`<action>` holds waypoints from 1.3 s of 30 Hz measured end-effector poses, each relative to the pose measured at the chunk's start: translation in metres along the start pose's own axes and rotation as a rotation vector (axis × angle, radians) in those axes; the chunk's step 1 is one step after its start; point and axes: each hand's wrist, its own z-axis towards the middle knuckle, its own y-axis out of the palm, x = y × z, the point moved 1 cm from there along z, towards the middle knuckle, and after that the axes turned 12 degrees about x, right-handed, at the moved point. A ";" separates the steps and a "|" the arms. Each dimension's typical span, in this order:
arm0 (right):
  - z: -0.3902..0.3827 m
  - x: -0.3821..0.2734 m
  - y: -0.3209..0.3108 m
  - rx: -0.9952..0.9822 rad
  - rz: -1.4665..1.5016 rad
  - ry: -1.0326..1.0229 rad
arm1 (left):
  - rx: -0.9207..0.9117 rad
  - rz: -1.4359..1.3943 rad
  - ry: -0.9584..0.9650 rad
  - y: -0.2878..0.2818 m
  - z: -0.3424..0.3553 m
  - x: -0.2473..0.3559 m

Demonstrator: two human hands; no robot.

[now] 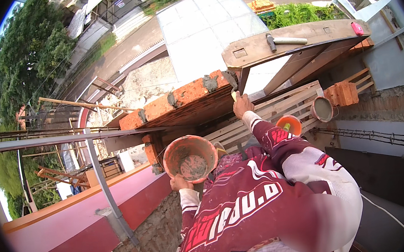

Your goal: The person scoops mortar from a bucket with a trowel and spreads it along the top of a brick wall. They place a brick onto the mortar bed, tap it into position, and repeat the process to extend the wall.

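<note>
Gripping a trowel [230,78], the right hand [244,105] closes around its handle at the right end of the brick row [179,96]; the left hand [180,182] curls onto the orange bucket's [192,147] lower edge. Beyond, a hammer [286,40] lies on the wooden board [253,48].

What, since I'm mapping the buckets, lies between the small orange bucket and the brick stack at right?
In the head view, another bucket with grey contents lies between the orange bucket and the brick stack.

The bucket [189,144] is matt, mortar-crusted plastic; the bricks [190,92] are rough clay; the board [320,38] is bare, matt wood.
</note>
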 end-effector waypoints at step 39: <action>-0.017 -0.075 0.076 0.051 0.217 0.324 | -0.079 0.140 -0.243 -0.029 0.146 0.033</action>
